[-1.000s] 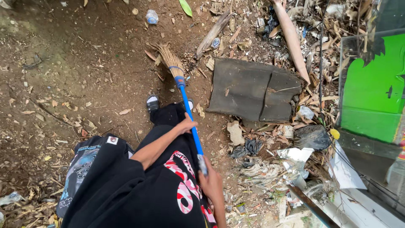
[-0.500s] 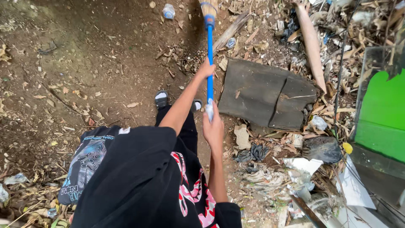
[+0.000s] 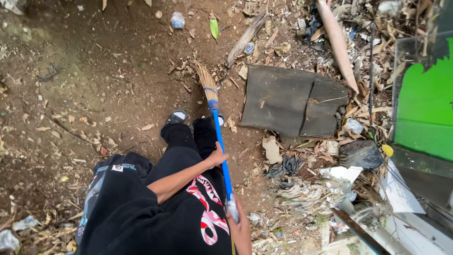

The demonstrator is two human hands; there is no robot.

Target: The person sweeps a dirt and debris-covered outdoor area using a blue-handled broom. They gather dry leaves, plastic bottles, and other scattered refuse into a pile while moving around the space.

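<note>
Left hand: the left hand [image 3: 218, 157] is wrapped around the blue handle partway down its length, fingers clenched on it.
Right hand: the right hand [image 3: 239, 226] grips the same handle at its upper end, close to the body, fingers closed on it.
Broom: the broom [image 3: 217, 123] has a thin, bright blue handle and a head of pale straw bristles, bound with a blue band where they meet the handle.
Broom position: it slants away from the person, its bristles touching the bare dirt just ahead of the 2 shoes [image 3: 177, 116].
Beside the bristles: a flat dark slab [image 3: 288, 100] lies to the right, near the bristle end.
Further out: a clear plastic bottle [image 3: 177, 20] lies on the dirt beyond; dry leaves and litter [image 3: 325, 189] pile up on the right by a green panel [image 3: 427, 106].
</note>
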